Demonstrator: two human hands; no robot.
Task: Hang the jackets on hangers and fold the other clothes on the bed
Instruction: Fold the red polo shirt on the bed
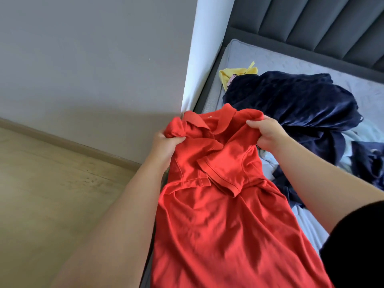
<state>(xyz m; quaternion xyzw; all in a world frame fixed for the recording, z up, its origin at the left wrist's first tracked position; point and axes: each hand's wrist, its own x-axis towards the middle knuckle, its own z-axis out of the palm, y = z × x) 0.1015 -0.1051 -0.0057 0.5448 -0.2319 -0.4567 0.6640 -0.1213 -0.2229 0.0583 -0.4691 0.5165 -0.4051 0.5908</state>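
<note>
A red polo shirt (218, 215) hangs lengthwise in front of me over the bed's near edge, collar at the top and one short sleeve folded across its chest. My left hand (164, 144) grips the bunched left shoulder. My right hand (268, 132) pinches the right shoulder beside the collar. Behind the shirt on the mattress (291, 63) lies a crumpled dark navy velvet garment (295, 102). A yellow garment (230, 74) peeks out beyond it.
A light blue cloth (361, 132) and another dark blue piece (367, 161) lie at the right. The grey padded headboard (324, 23) closes the far side. A grey wall (93, 59) and wooden floor (52, 183) fill the left.
</note>
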